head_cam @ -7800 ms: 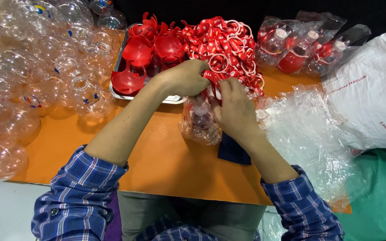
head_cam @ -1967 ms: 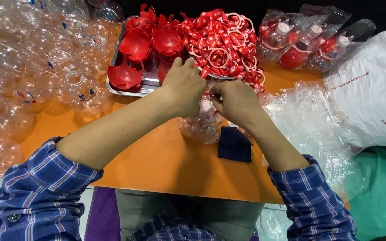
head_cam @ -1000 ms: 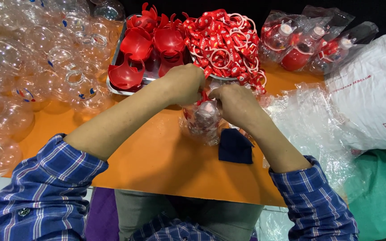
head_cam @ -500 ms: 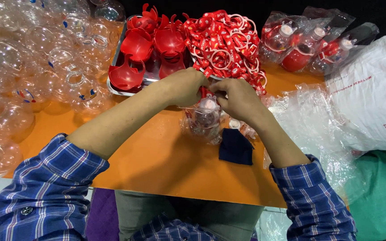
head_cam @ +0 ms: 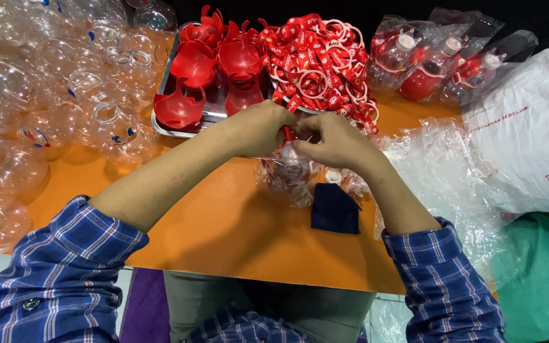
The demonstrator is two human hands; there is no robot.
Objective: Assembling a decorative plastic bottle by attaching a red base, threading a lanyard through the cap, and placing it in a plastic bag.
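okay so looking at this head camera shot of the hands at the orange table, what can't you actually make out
- Head view: the fingertips of the left hand and right hand are hidden, curled over the top of the clear bagged bottle.
- The bottle's cap is covered by both hands.
- The clear bottles at left are cut off by the frame edge.
- The steel tray is mostly covered by red handles.

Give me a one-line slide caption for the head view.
Both hands, left hand and right hand, pinch a bagged clear bottle on the orange table beside a dark cloth.

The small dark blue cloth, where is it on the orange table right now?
In the head view, the small dark blue cloth lies flat on the orange table, just under the right hand, right of the clear plastic-wrapped bottle.
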